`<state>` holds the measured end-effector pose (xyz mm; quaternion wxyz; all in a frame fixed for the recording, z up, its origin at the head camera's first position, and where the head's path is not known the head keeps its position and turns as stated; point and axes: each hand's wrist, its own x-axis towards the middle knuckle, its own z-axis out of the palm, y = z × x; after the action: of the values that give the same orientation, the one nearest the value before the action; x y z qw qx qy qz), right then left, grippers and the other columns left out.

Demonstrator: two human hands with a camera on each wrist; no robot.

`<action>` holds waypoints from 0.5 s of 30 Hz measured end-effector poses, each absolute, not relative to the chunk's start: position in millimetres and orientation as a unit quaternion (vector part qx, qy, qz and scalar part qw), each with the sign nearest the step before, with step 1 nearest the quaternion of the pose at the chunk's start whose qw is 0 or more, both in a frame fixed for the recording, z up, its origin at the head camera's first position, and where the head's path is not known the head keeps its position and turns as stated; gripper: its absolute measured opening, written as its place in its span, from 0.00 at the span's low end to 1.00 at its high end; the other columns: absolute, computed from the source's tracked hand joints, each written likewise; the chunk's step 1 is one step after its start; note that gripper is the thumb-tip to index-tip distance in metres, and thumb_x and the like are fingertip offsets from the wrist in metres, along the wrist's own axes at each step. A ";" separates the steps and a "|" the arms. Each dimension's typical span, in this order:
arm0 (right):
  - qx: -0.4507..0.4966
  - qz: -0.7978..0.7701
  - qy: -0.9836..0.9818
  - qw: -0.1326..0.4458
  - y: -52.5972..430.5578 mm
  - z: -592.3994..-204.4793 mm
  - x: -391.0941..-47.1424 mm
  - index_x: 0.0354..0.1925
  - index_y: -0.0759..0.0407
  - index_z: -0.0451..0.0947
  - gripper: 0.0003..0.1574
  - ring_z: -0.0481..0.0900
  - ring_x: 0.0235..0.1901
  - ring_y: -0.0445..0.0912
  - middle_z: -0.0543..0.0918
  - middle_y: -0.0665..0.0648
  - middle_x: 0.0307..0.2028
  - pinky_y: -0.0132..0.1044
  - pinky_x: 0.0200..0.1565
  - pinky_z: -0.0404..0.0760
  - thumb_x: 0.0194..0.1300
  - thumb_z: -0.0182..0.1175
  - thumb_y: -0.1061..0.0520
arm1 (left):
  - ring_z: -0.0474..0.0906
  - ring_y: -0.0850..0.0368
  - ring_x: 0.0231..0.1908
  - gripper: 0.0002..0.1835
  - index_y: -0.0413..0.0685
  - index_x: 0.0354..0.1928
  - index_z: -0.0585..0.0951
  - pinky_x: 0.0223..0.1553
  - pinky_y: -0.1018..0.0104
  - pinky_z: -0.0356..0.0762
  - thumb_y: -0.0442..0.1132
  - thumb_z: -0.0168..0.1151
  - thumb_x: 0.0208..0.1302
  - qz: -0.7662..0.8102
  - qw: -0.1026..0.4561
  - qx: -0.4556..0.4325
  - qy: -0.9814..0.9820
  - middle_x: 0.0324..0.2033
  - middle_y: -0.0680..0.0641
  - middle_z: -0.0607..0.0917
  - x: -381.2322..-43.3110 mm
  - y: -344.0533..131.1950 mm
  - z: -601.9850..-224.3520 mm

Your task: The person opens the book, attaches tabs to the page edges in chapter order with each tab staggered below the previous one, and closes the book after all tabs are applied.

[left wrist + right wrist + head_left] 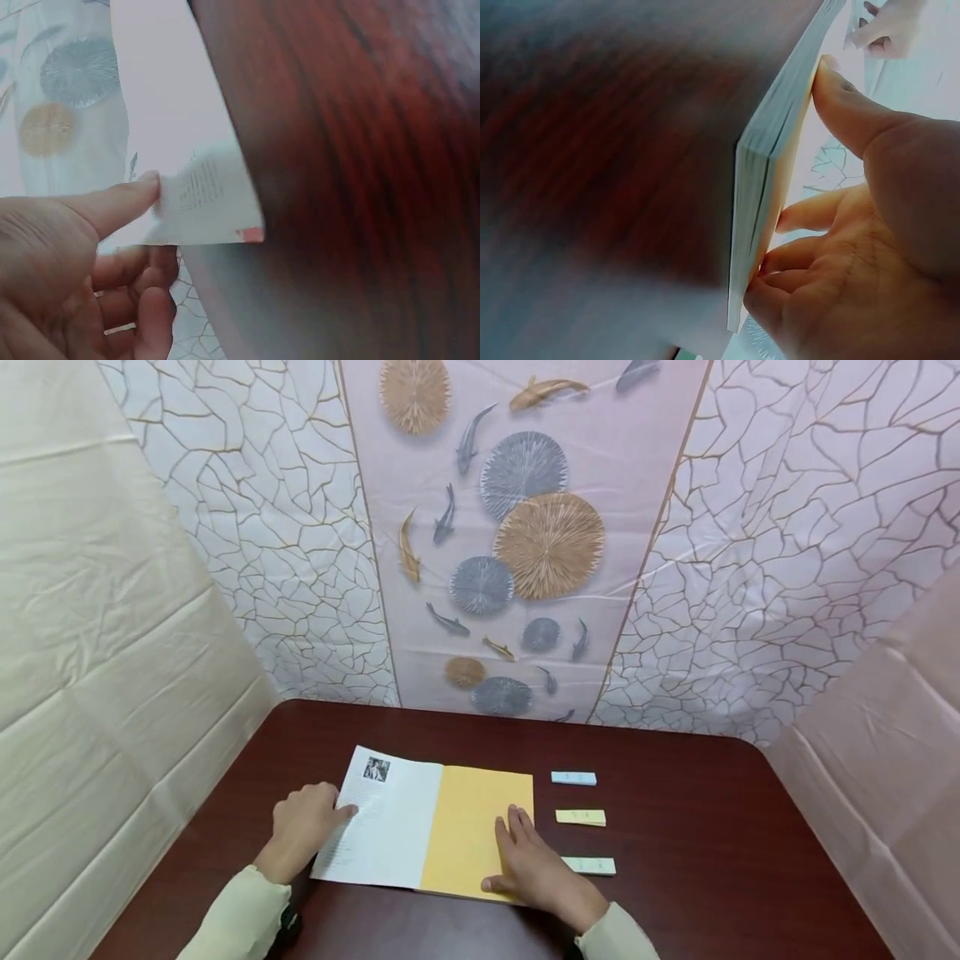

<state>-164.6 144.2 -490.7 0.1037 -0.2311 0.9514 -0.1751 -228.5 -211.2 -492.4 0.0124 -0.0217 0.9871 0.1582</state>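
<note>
An open book [465, 835] lies on the table, a white leaf [393, 827] with a small photo and print on its left side and a yellow page on its right. My left hand [306, 827] pinches the outer edge of the white leaf; in the left wrist view the thumb [127, 206] lies over it and the fingers curl beneath. On the yellow page rests my right hand [536, 868], fingers spread. The right wrist view shows the thick block of pages [769, 150] edge-on under that hand.
Right of the book, three small paper strips stand in a column: blue [573, 778], yellow [581, 817] and pale green [591, 866], the last partly behind my right hand. The dark red table [697, 843] meets a patterned curtain [487, 527] at the back, with cream cloth on both sides.
</note>
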 end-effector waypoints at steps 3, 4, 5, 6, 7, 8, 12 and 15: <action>-0.232 -0.173 0.952 0.100 143.1 -491.5 -163.5 0.75 0.78 0.60 0.59 0.50 0.79 0.72 0.54 0.82 0.77 0.60 0.75 0.62 0.66 0.72 0.40 | 0.74 0.50 0.22 0.21 0.38 0.33 0.80 0.22 0.56 0.71 0.49 0.77 0.63 0.144 0.009 -0.026 0.989 0.23 0.43 0.79 -227.7 -208.8 -493.7; -0.233 -0.173 0.952 0.099 142.7 -491.8 -163.4 0.75 0.78 0.60 0.60 0.50 0.79 0.72 0.54 0.82 0.77 0.60 0.75 0.62 0.66 0.72 0.40 | 0.77 0.48 0.24 0.22 0.35 0.38 0.81 0.23 0.53 0.74 0.48 0.77 0.63 0.140 0.007 -0.024 0.990 0.26 0.41 0.81 -227.5 -207.3 -492.5; -0.234 -0.172 0.952 0.098 142.3 -491.8 -163.4 0.75 0.78 0.60 0.60 0.50 0.79 0.72 0.54 0.82 0.77 0.60 0.75 0.61 0.66 0.72 0.40 | 0.80 0.45 0.26 0.23 0.33 0.43 0.81 0.24 0.50 0.77 0.47 0.78 0.62 0.138 0.003 -0.019 0.990 0.29 0.40 0.82 -227.2 -205.3 -491.2; -0.234 -0.170 0.952 0.097 142.1 -491.7 -163.5 0.75 0.78 0.60 0.59 0.50 0.79 0.72 0.55 0.82 0.77 0.60 0.75 0.61 0.66 0.72 0.40 | 0.82 0.42 0.29 0.25 0.32 0.48 0.80 0.26 0.47 0.79 0.46 0.78 0.62 0.138 -0.004 -0.010 0.990 0.33 0.39 0.83 -226.7 -202.4 -489.4; -0.234 -0.170 0.952 0.097 141.9 -491.3 -163.6 0.75 0.79 0.61 0.59 0.50 0.79 0.72 0.55 0.82 0.77 0.60 0.75 0.61 0.66 0.72 0.40 | 0.84 0.39 0.32 0.26 0.32 0.51 0.81 0.28 0.45 0.81 0.45 0.78 0.61 0.138 -0.011 0.000 0.990 0.36 0.38 0.84 -226.8 -198.3 -487.4; -0.234 -0.169 0.953 0.097 142.0 -491.3 -163.9 0.75 0.79 0.61 0.59 0.50 0.79 0.72 0.55 0.82 0.77 0.60 0.75 0.62 0.66 0.72 0.40 | 0.84 0.38 0.35 0.26 0.33 0.52 0.82 0.30 0.43 0.82 0.44 0.78 0.60 0.141 -0.019 0.014 0.990 0.38 0.37 0.85 -226.8 -193.3 -485.7; -0.233 -0.167 0.953 0.100 142.7 -490.9 -164.3 0.75 0.79 0.60 0.60 0.50 0.79 0.72 0.54 0.82 0.77 0.60 0.75 0.61 0.66 0.72 0.40 | 0.85 0.39 0.46 0.20 0.38 0.49 0.86 0.43 0.43 0.85 0.39 0.80 0.58 0.193 -0.043 0.097 0.975 0.45 0.39 0.86 -227.4 -165.9 -483.6; -0.236 -0.168 0.952 0.099 143.0 -490.3 -164.4 0.75 0.79 0.60 0.59 0.50 0.79 0.72 0.54 0.83 0.77 0.60 0.75 0.61 0.66 0.72 0.40 | 0.82 0.37 0.55 0.21 0.36 0.49 0.87 0.54 0.43 0.82 0.39 0.81 0.57 0.222 -0.047 0.152 0.962 0.52 0.35 0.85 -224.8 -142.0 -486.3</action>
<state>-164.4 143.0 -490.3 0.0989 -0.2362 0.9519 -0.1682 -224.8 -142.0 -486.3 -0.0466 0.1516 0.9621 0.2217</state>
